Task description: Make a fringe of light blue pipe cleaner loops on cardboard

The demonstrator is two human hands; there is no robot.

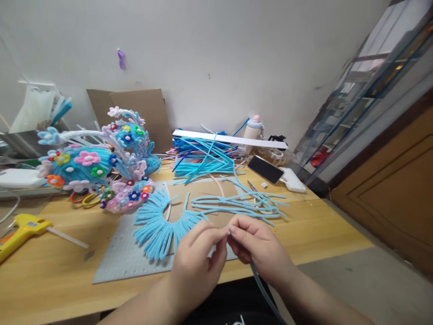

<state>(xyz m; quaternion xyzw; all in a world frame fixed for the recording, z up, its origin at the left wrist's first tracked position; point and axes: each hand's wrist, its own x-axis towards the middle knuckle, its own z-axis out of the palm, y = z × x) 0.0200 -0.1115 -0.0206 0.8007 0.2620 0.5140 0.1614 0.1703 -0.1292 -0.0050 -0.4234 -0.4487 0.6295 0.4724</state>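
Near the table's front edge my left hand point(201, 257) and my right hand point(259, 246) meet, fingertips pinched together. A light blue pipe cleaner point(260, 282) runs from under my right hand down towards my lap, and a bit of its end shows between the fingertips. Just beyond my left hand, a fan of looped light blue pipe cleaners point(158, 234) lies on the grey cutting mat point(117, 257). Several bent blue pipe cleaners point(233, 205) are spread out past my hands.
Left of the mat lies a yellow glue gun point(32, 224). Behind it stand pipe-cleaner flower decorations point(88, 169). A pile of blue pipe cleaners point(203, 158) sits at the back, with a bottle point(253, 131), a phone point(265, 169) and a white case point(292, 179) to its right.
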